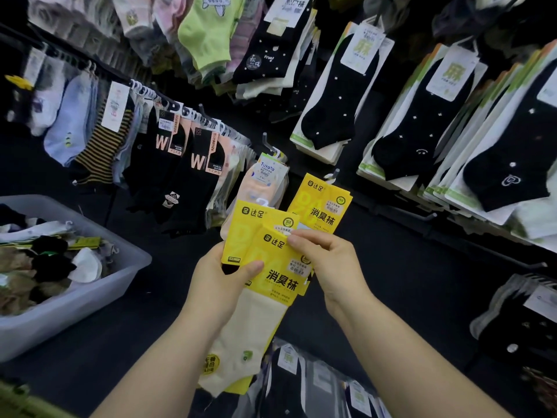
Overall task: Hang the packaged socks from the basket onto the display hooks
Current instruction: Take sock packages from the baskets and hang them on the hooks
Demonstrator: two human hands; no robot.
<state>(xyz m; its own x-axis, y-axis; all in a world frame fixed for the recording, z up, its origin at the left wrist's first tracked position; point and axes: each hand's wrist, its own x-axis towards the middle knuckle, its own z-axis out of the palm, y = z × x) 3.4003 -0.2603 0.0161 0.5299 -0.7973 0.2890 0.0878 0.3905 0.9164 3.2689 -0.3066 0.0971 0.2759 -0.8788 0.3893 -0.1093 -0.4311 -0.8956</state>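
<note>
Firmly, my left hand (229, 279) gripped two yellow sock packs (259, 233); right hand (327, 262) pinched header of front pack (281, 280). Risk I judged: rear pack (241, 226) slipping loose during separation.

yellow-carded sock packs (272, 260): fanned, tilted | basket (132, 267): grey, socks inside

Dim shop light, dark vignetted corners, wide-angle bending at edges, soft blur

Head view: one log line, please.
left hand: holds yellow sock packs | right hand: pinches front pack | basket: socks inside | hook: matching pack hung
</note>
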